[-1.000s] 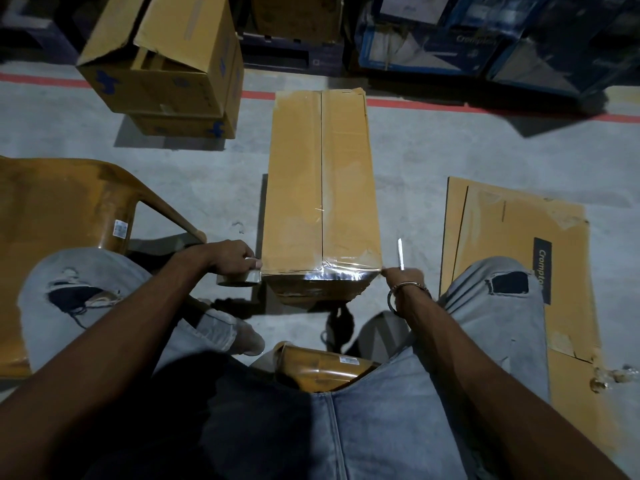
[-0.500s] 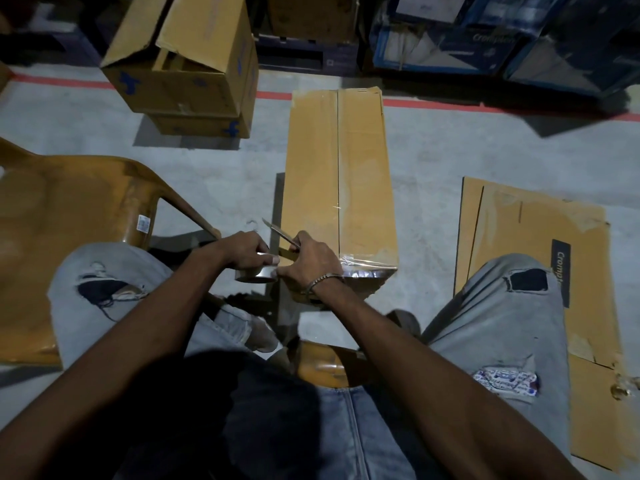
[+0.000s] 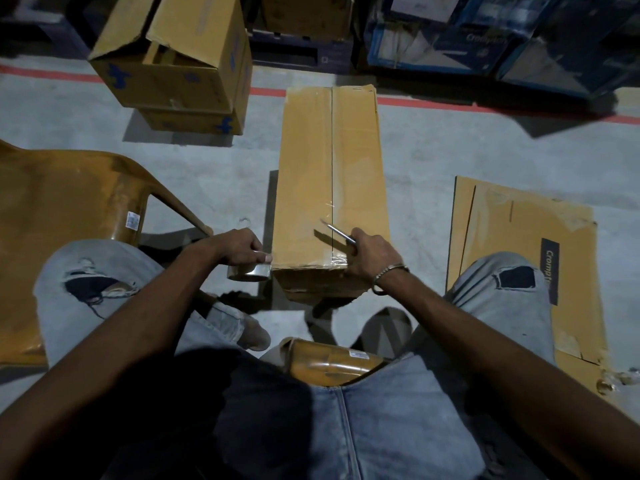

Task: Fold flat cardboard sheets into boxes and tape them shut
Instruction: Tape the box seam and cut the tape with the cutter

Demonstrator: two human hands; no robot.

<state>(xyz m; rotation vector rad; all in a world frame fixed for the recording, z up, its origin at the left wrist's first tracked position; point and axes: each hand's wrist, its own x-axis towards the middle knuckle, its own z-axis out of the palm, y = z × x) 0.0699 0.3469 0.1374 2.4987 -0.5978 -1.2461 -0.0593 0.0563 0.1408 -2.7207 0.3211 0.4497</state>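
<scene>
Grey concrete floor (image 3: 433, 161) fills most of what I see, with a red line (image 3: 450, 105) painted across its upper part and dark blue cartons (image 3: 485, 36) stacked behind it at the top right. At the upper left of the frame sit two brown cartons (image 3: 180, 64), one on the other, the top one with its flaps standing open. An orange plastic chair (image 3: 69, 220) takes the left edge, and I look down over my own knees in torn light jeans.

In the centre stands the long cardboard box (image 3: 329, 185), its two top flaps meeting along a dark middle seam. Clear tape (image 3: 337, 263) shines across the near end of that seam and over the near edge. My left hand (image 3: 239, 251) is at the box's near left corner, its fingers curled round a roll of clear tape (image 3: 249, 271) that hangs just beside the box wall. My right hand (image 3: 370, 254) rests on the near right part of the box top, fingers closed round a pair of scissors (image 3: 339, 233); the thin metal blades point up and left across the seam, and a handle loop shows below my wrist. A metal bracelet (image 3: 391, 271) circles that wrist.

On the floor at the right lies a flat cardboard sheet (image 3: 519, 244) with a dark printed label, partly hidden under my right knee
</scene>
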